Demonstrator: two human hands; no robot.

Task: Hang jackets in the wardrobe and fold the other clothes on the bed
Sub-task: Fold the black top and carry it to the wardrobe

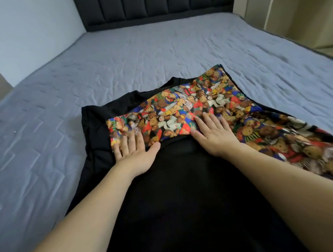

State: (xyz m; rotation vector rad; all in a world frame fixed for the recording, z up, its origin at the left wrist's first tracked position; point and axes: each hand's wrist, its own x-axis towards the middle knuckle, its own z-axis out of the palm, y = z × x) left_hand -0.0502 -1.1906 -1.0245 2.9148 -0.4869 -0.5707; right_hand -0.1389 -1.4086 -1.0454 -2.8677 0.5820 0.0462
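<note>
While both of my hands lie flat with fingers straight, nothing is gripped: my left hand (pixel 134 153) presses the left end of the teddy-bear print panel (pixel 180 112), and my right hand (pixel 213 133) presses the same panel just right of its middle. Palms are spread, I judge, to smooth the folded-over section and hold its crease in place against the layer beneath, since loose fabric tends to spring back. Both forearms cross the black garment (pixel 184 195), which lies lengthwise from the near edge toward the centre; its collar end points to the far side, and the black edge shows to the left of the print. More of the same print runs on to the near right, under my right forearm; whether it is one piece with the black cloth or a separate item cannot be told. Everything rests on the grey quilted bed cover (pixel 114 55), a flat surface suited to folding. At the far end stands the dark padded headboard (pixel 155 3). To the far right, pale shelving (pixel 303 11) is partly visible. Folding appears midway, by my estimate.
</note>
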